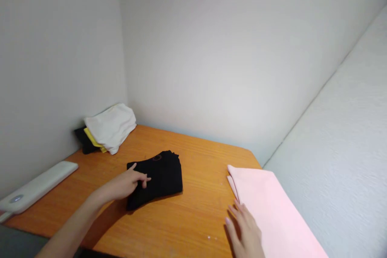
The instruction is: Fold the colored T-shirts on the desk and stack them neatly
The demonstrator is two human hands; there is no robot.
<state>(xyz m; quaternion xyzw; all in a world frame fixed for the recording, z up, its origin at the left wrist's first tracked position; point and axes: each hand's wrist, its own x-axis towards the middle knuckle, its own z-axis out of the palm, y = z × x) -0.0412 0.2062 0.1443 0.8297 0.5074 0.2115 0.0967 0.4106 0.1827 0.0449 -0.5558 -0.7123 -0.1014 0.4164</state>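
Note:
A folded black garment (165,175), its edges bunched at the far right corner, lies on the wooden table. My left hand (131,182) rests over its left side, fingers apart and slightly bent, gripping no visible fold. On the right is a smooth pink cloth (275,205), folded over at its left edge. My right hand (245,229) is beside that edge at the bottom of the view, open with fingers spread. Whether its fingertips touch the pink cloth is hard to tell.
In the far left corner a white cloth (113,125) lies on a yellow cloth (94,139) and a black cloth (86,141). A long white device (40,185) with a round button and cord runs along the left wall. Walls border the wooden table (199,153).

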